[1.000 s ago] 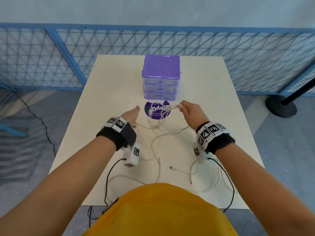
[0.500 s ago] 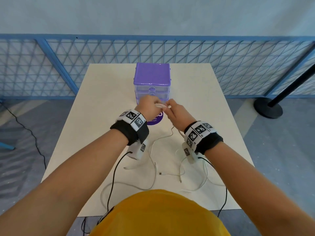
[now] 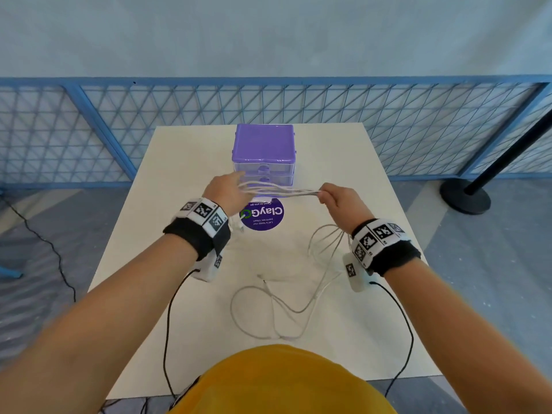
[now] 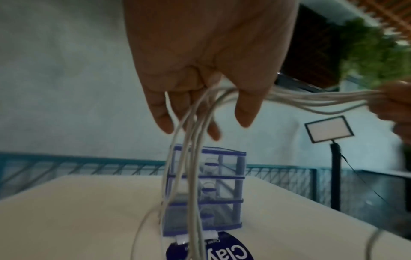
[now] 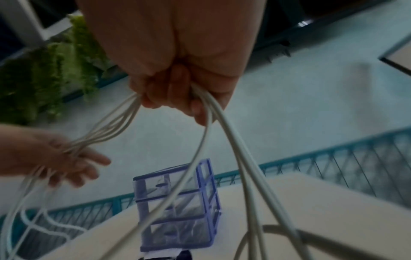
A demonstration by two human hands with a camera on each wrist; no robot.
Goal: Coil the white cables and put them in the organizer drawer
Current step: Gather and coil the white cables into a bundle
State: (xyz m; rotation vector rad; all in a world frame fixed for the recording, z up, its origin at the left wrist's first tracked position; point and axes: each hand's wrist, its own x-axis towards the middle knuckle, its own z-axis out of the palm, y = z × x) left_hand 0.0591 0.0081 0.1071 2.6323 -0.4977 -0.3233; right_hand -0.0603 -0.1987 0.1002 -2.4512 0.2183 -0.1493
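Loops of a white cable point(image 3: 283, 191) are stretched in the air between my two hands, just in front of the purple three-drawer organizer point(image 3: 264, 144). My left hand point(image 3: 231, 186) has its fingers straight, and the loops point(image 4: 189, 140) run round them and hang down. My right hand point(image 3: 327, 197) grips the other end of the bundle point(image 5: 111, 130) in curled fingers point(image 5: 169, 95). From that hand point(image 5: 175, 100) more cable drops to the table. The organizer's drawers point(image 4: 222, 184) look closed in both wrist views point(image 5: 177, 202).
Loose white cable point(image 3: 268, 309) curls over the white table point(image 3: 179, 174) near its front edge. A round purple sticker point(image 3: 263, 215) lies before the organizer. Black wrist-camera wires point(image 3: 167, 324) trail off the front. Blue mesh fence point(image 3: 119, 121) and a black stanchion point(image 3: 466, 198) stand beyond.
Half a second ago my hands met in front of the organizer. They have moved apart, left to the left and right to the right, drawing the cable loops taut between them.
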